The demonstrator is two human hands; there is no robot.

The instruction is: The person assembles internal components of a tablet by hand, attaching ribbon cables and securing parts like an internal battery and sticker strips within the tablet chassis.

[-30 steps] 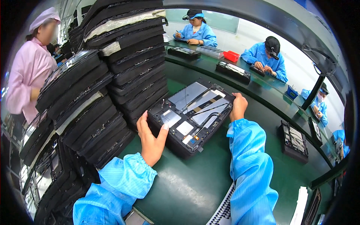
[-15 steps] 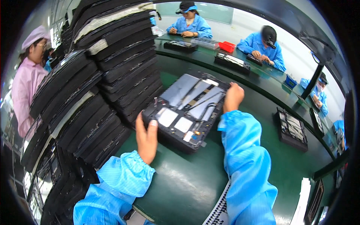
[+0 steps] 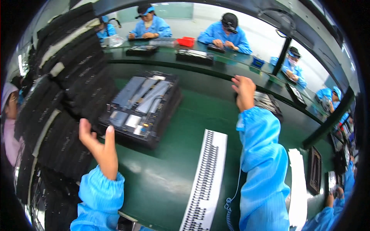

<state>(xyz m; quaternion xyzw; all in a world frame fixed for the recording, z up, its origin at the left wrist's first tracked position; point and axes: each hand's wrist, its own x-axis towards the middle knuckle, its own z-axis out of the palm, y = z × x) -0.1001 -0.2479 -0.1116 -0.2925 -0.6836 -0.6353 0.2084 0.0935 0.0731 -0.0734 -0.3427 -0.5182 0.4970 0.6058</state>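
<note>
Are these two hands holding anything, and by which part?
Nothing is held: the left hand is open beside the black tray; the right hand is open, away from it.

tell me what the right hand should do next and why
Probably shift the right hand slightly right and lower it onto the farther black tray: the hand is empty, its fingers open, with that tray just beside its wrist. The nearer black tray appears to rest on the green table, the open left hand by its corner.
</note>
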